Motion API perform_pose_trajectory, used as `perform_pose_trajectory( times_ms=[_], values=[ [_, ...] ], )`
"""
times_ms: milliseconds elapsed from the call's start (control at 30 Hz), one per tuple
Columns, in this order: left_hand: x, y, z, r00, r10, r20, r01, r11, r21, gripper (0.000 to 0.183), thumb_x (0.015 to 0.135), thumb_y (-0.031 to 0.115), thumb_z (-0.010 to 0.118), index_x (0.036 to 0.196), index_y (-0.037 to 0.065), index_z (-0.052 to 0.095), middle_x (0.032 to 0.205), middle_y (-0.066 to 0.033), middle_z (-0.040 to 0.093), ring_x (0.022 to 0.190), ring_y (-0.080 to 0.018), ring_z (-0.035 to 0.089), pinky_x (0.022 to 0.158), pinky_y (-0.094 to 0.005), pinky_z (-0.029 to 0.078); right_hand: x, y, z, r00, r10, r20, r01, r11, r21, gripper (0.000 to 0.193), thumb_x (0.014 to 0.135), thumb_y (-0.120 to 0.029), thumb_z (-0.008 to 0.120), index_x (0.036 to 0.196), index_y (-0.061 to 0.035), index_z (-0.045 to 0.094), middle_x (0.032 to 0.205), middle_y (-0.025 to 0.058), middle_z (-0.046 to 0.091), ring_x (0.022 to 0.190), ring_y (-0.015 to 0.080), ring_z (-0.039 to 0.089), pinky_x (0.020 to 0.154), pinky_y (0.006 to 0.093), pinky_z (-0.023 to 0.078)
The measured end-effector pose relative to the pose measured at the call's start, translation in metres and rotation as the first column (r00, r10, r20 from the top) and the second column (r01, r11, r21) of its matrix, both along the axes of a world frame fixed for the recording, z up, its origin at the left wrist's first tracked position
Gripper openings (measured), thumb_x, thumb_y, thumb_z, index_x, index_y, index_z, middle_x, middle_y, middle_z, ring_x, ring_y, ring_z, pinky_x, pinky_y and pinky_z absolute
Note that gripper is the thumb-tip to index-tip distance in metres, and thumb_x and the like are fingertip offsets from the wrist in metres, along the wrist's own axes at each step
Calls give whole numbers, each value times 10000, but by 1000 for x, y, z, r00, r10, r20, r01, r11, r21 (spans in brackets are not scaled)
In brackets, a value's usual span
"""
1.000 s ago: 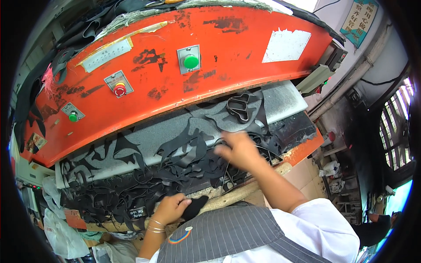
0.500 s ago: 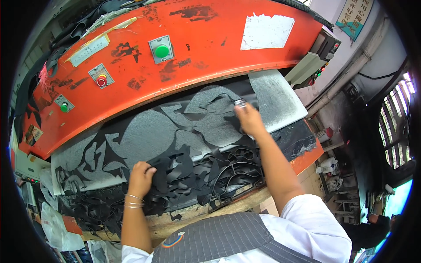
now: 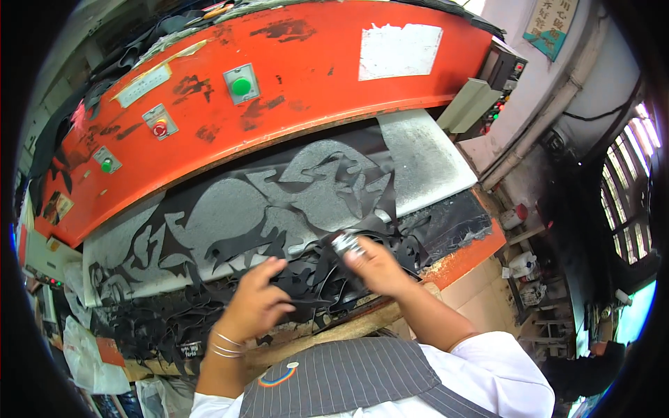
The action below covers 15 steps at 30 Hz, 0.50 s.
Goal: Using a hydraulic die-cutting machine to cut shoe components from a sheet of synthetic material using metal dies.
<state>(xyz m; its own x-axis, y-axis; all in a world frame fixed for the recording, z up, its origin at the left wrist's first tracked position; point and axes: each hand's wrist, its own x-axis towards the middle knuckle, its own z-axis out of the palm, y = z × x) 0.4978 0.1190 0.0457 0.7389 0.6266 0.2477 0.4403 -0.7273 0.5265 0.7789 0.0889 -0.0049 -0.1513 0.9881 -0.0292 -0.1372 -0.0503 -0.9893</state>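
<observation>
The left hand (image 3: pixel 259 299), fingers parted and apparently empty, lies over black scraps (image 3: pixel 164 317), while the right hand (image 3: pixel 376 268) grips a blurred dark-and-bright object (image 3: pixel 345 244) near the pale slab (image 3: pixel 426 164), best lifted clear of loose strips.

1. From here the orange beam (image 3: pixel 313 89) looks like painted metal, glossy but scuffed.
2. On it, a torn paper sheet (image 3: pixel 401 51), matt; a smooth plastic green button (image 3: pixel 241 86).
3. Below it, a rough, grainy pale board (image 3: pixel 428 159).
4. In front of it, matt dark scraps (image 3: pixel 160 317) and a shiny, metal-looking piece (image 3: pixel 346 244).
</observation>
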Motion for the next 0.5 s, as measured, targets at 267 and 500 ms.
perform_pose_trajectory(
  times_ms=[267, 500],
  values=[
    [-30, -104, -38, 887, 284, 365, -328, 942, 64, 185, 590, -2, 728, 750, 80, 680, 1355, -159, 519, 1300, -364, 454, 1044, -426, 391, -93, -43, 5, 798, 473, -374, -532, 844, -65, 461, 1007, -407, 460, 1251, -17, 486, 1134, 128, 648, 1052, 189, 602, 946, 347, 464],
    [-76, -179, -43, 861, 357, 364, -465, 842, 273, 212, 587, 9, 737, 766, 113, 687, 1218, -96, 586, 1249, -325, 482, 986, -444, 433, -151, -73, 9, 660, 684, -310, -748, 636, -189, 491, 980, -414, 512, 1281, -27, 478, 1162, 145, 628, 1096, 210, 587, 989, 342, 429]
  ],
)
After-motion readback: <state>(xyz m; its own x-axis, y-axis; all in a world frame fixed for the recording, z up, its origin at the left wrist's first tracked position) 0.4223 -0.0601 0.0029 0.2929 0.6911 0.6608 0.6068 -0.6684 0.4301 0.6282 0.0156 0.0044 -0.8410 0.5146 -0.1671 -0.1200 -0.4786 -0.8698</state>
